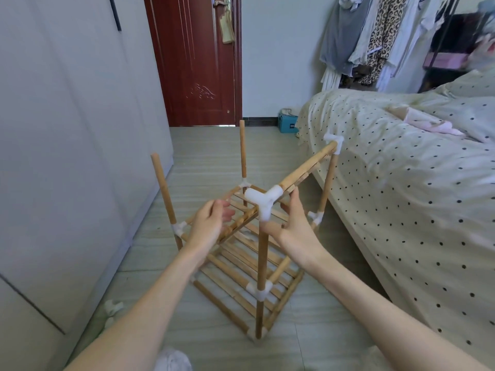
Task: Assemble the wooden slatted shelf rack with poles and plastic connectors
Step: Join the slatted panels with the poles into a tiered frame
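On the floor: wooden slatted rack point(241, 263) stands between wardrobe point(67, 129) and bed point(401, 183), partly built.
Near corner: white three-way connector point(263, 202) sits on top of front pole point(262, 277).
Right hand point(294, 226): fingers curled around top slatted panel point(305, 170), just beside the connector.
Left hand point(211, 223): fingers loosely bent, holding nothing, near middle shelf.
Back poles: two stand upright with bare tops.

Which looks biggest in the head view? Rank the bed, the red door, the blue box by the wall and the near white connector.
1. bed
2. red door
3. near white connector, though nearness to the camera enlarges it
4. blue box, which looks similar in size, so this order is unsure
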`<state>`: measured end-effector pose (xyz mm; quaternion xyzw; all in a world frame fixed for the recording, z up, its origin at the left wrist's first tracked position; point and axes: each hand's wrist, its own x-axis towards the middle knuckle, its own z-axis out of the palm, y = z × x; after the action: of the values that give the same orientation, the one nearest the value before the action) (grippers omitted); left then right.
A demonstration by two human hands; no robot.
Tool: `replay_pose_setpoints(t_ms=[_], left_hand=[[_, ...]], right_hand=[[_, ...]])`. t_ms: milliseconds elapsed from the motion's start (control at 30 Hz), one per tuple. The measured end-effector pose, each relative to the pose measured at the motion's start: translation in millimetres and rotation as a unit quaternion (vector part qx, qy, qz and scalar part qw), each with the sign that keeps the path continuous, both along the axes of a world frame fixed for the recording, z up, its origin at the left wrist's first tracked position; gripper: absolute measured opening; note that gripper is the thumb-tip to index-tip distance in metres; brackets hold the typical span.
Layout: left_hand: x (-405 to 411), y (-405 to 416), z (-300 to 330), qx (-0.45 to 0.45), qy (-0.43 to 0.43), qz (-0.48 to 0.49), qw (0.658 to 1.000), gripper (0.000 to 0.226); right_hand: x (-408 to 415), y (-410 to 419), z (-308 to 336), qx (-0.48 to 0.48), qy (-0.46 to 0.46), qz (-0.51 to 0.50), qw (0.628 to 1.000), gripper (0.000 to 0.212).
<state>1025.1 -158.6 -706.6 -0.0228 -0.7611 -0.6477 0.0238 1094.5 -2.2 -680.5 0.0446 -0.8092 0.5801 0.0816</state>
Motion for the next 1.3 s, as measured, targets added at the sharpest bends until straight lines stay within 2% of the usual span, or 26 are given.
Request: replay_pose_setpoints(t_ms=[67,133,300,433,533,600,700,767,800,867,933,1000,1067,1167,1233,1300], left_hand=[[-4,-7,-9,-0.038,-0.004,-0.001,0.999,0.026],[-9,-13,-16,-0.060,-0.007,0.002,0.998,0.023],[-15,-31,-30,-0.113,-0.016,-0.003,0.994,0.020],[-18,-41,-37,-0.117,-0.016,-0.009,0.993,0.023],[-19,-44,-40,-0.122,-0.020,0.009,0.992,0.027],[-21,-47,-39,-0.135,-0.010,0.071,0.988,0.028],[-23,-52,-31,-0.149,0.009,0.228,0.962,0.021],[-23,-58,-28,-0.118,0.015,0.280,0.953,0.036],[-23,-60,-28,-0.107,0.011,0.274,0.956,0.046],[-22,-63,-30,-0.107,-0.003,0.194,0.975,0.056],[-20,-65,-36,-0.138,-0.007,0.093,0.986,0.043],[-19,-68,-36,-0.161,0.004,0.061,0.985,0.023],[-17,-70,-34,-0.186,0.015,0.030,0.982,0.009],[-13,-73,-32,-0.249,0.015,-0.065,0.966,0.012],[-9,-74,-31,-0.267,0.006,-0.115,0.957,0.012],[-7,-76,-31,-0.258,0.002,-0.129,0.957,0.014]], right_hand=[[-6,-11,-7,0.010,0.030,-0.035,0.999,0.091],[-13,-21,-15,0.007,0.040,-0.061,0.997,0.094],[-27,-7,-20,-0.019,-0.028,-0.060,0.998,0.097],[-32,43,-14,-0.074,-0.062,-0.053,0.994,0.083],[-33,81,-14,-0.122,-0.071,-0.089,0.986,0.055],[-32,93,-15,-0.149,-0.067,-0.113,0.980,0.042],[-31,98,-17,-0.172,-0.064,-0.115,0.976,0.042],[-31,101,-19,-0.187,-0.060,-0.118,0.973,0.035],[-32,103,-19,-0.198,-0.055,-0.119,0.971,0.030],[-34,110,-20,-0.212,-0.048,-0.112,0.970,0.037],[-35,116,-20,-0.214,-0.050,-0.113,0.969,0.040],[-37,118,-20,-0.209,-0.046,-0.142,0.966,0.038],[-41,117,-18,-0.181,-0.028,-0.229,0.956,0.033],[-49,109,-19,-0.128,-0.006,-0.355,0.926,0.033],[-52,101,-27,-0.088,-0.013,-0.385,0.919,0.035],[-53,95,-35,-0.059,-0.028,-0.383,0.922,0.047]])
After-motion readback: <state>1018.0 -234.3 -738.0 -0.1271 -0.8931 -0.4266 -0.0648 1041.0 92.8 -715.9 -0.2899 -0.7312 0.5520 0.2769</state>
